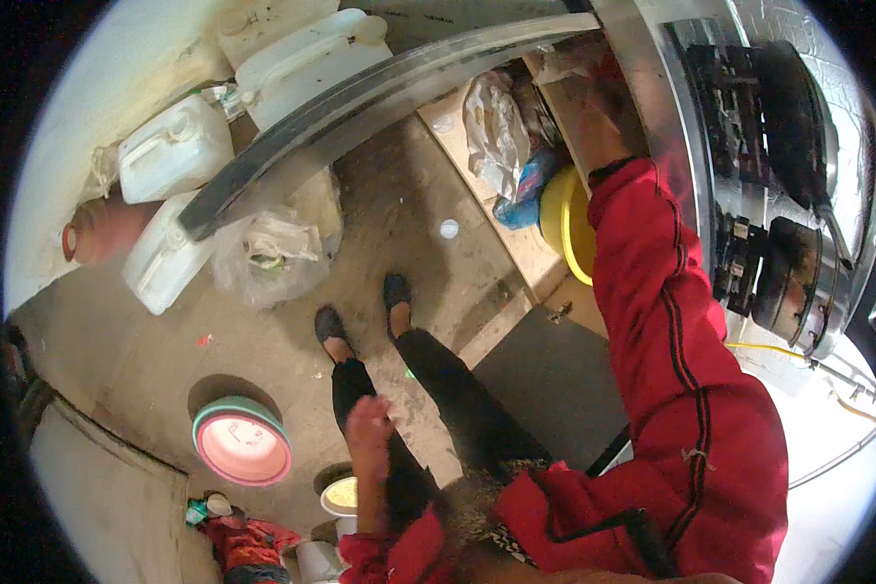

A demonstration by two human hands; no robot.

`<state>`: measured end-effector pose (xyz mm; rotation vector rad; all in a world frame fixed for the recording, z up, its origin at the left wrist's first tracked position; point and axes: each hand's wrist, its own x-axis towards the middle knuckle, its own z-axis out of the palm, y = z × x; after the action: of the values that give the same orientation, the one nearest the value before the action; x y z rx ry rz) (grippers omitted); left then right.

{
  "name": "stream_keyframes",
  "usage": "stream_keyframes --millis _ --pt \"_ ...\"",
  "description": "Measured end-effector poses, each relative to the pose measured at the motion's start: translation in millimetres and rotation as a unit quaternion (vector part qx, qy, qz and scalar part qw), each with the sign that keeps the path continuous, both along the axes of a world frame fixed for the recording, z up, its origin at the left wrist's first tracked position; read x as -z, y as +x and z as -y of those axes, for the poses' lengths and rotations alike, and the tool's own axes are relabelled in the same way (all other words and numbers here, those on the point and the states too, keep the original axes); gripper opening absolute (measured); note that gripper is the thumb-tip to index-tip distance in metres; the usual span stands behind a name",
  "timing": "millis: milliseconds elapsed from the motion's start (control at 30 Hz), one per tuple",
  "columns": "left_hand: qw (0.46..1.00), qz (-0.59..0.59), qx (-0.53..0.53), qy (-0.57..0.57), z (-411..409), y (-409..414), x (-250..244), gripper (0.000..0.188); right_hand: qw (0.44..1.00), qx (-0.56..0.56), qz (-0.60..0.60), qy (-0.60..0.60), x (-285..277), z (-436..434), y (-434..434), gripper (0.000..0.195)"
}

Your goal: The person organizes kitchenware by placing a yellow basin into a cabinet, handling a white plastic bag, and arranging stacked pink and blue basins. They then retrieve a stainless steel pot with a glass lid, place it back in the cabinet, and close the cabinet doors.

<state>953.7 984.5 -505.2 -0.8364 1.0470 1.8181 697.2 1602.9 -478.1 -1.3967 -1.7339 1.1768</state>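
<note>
My right hand (600, 98), at the end of a red sleeve, reaches into a shaded cabinet (555, 292) under the stove counter. It is blurred and dark there, and I cannot tell what its fingers touch. Just below that wrist, the sleeve partly covers a yellow plastic basin (566, 226). Beside the basin are a crumpled whitish plastic bag (493, 135) and a blue plastic bag (522, 197). My left hand (369, 431) hangs in front of my leg, above the floor. Its fingers look loosely curled, and no held object shows.
A long, curved-looking panel edge (379, 95) and a dark cabinet door (555, 372) flank the cabinet. White jerrycans (179, 150) and a clear plastic bag (270, 255) lie left. Nested basins (242, 445) stand on the floor. Pots (788, 285) sit on the stove.
</note>
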Motion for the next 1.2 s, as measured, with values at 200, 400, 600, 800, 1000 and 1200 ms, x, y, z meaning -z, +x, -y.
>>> stream_keyframes --millis 200,400,600,800,1000,1200 --pt "0.986 0.105 0.08 0.099 -61 52 48 0.051 0.998 -0.043 -0.043 -0.001 24 -39 1 0.028" --pt "0.982 0.142 0.105 0.061 -73 70 63 0.052 0.995 -0.074 -0.068 -0.014 16 -26 21 0.031" --pt "0.981 0.16 0.1 0.046 -78 74 69 0.055 0.992 -0.093 -0.069 -0.044 26 22 86 0.035" --pt "0.981 0.153 0.107 0.042 -75 79 68 0.052 0.991 -0.028 -0.035 -0.126 28 79 146 0.041" --pt "0.982 0.162 0.097 0.026 -71 80 67 0.048 0.986 -0.09 -0.007 -0.14 14 93 181 0.042" --pt "0.98 0.169 0.102 0.025 -68 78 69 0.046 0.995 -0.045 0.012 -0.087 5 74 195 0.039"
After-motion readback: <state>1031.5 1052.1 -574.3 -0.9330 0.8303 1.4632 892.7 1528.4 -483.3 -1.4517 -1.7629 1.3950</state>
